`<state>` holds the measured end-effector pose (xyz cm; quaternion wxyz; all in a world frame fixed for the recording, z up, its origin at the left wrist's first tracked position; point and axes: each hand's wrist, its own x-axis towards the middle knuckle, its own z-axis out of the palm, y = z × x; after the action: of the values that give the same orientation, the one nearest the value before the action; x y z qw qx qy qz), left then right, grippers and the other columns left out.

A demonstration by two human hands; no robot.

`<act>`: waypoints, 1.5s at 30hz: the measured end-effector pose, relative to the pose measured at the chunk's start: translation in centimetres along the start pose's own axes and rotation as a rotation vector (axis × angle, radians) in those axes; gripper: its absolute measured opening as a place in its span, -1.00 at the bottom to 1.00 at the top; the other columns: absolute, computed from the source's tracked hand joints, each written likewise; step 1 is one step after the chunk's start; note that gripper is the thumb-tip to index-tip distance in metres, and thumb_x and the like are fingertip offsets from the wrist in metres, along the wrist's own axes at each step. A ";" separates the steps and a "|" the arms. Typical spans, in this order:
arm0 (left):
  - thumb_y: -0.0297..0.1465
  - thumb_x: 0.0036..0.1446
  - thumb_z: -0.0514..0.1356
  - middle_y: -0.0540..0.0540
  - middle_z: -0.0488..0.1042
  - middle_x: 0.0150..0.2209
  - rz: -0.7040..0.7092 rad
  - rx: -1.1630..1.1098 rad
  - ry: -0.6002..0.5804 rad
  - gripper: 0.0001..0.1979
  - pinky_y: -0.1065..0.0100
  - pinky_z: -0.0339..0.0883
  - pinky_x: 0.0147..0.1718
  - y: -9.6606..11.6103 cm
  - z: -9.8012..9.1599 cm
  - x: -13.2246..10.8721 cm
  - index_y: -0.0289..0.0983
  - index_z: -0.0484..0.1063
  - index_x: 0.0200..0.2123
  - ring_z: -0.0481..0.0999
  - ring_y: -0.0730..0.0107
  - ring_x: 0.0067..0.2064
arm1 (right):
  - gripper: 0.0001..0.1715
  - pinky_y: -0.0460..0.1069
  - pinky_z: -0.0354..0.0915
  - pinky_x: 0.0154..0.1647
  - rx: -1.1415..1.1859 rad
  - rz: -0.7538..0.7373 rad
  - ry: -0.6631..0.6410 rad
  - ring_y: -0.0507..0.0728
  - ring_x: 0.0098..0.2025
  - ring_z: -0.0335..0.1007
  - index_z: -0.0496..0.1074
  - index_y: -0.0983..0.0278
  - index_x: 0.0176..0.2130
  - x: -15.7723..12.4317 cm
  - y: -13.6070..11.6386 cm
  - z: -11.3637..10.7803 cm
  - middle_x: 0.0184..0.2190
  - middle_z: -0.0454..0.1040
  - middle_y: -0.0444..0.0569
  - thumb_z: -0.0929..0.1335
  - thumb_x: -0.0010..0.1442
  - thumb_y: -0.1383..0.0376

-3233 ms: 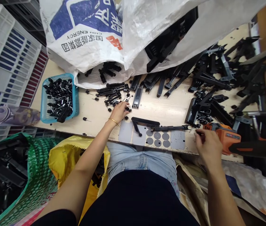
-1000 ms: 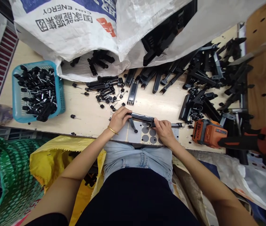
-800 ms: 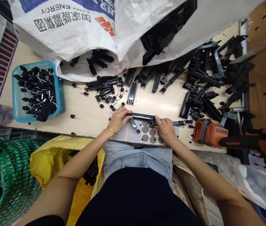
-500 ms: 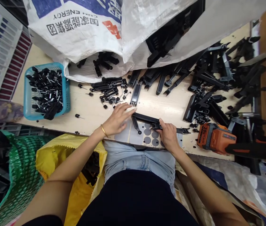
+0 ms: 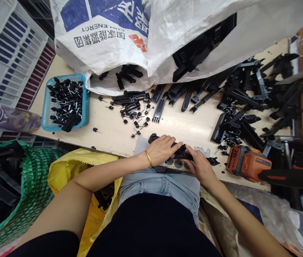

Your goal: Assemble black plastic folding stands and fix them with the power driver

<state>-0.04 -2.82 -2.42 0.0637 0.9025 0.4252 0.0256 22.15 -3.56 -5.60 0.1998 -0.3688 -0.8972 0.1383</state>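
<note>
A black jointed plastic arm lies at the front edge of the bench, largely covered by both hands. My left hand, with a gold bangle at the wrist, is closed over its middle, fingers reaching toward the right. Gripping the arm near its right part is my right hand, thumb and fingers on either side. The arm's dark tip pokes out to the right of that hand. Below it lies a grey sheet with round shapes. Just beyond the hands are loose black-headed screws and a long black plastic bar.
A blue basket of black-headed screws stands at the left. White sacks of black parts line the back. Piled black arms and an orange power tool battery are at the right. A yellow sack hangs below the front edge.
My left hand has moved right and come down onto the black jointed arm. My right hand keeps its hold and has shifted slightly. The view has swung a little to the left.
</note>
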 end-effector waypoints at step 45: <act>-0.22 0.27 0.03 -0.22 0.17 0.28 -0.079 -0.047 0.127 -0.39 0.11 0.00 0.23 -4.2 5.2 12.6 -0.34 0.00 0.30 0.15 0.10 0.27 | -0.71 0.08 0.15 -0.25 -0.139 0.839 0.076 0.14 -0.41 0.27 0.26 0.21 -0.55 14.2 9.0 -7.1 -0.52 0.38 0.01 0.28 0.10 0.12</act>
<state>5.30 9.01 -8.22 0.0589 0.8798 0.4630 0.0901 21.71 13.50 0.77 0.1340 -0.7194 -0.6684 0.1332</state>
